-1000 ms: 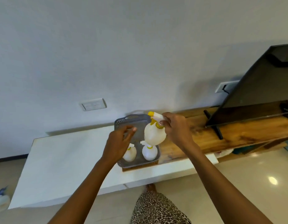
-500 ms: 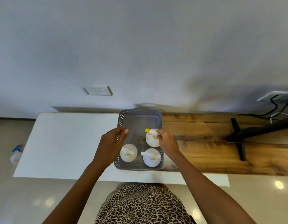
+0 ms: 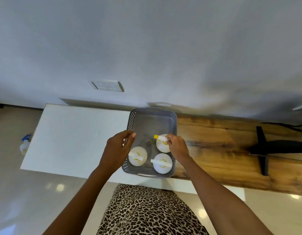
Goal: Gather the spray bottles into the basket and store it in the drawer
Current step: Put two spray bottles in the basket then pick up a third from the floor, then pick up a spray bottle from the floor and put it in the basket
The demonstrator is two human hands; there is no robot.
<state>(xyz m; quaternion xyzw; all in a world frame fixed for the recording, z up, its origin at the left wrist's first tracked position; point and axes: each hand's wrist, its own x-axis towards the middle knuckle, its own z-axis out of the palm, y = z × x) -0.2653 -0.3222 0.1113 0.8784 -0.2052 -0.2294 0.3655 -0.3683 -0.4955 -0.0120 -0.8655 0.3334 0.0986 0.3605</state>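
Where the white and wooden worktop meets, a grey basket holds three upright spray bottles, two at its near end. Just beyond, the right hand pinches the third bottle by its trigger head, while the left hand grips the basket's left rim. Farther left, a blue-topped bottle stands on the floor.

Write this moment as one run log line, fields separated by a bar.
right hand: grips third bottle in basket | left hand: on basket's left rim | in basket: three bottles | on floor: blue-topped bottle
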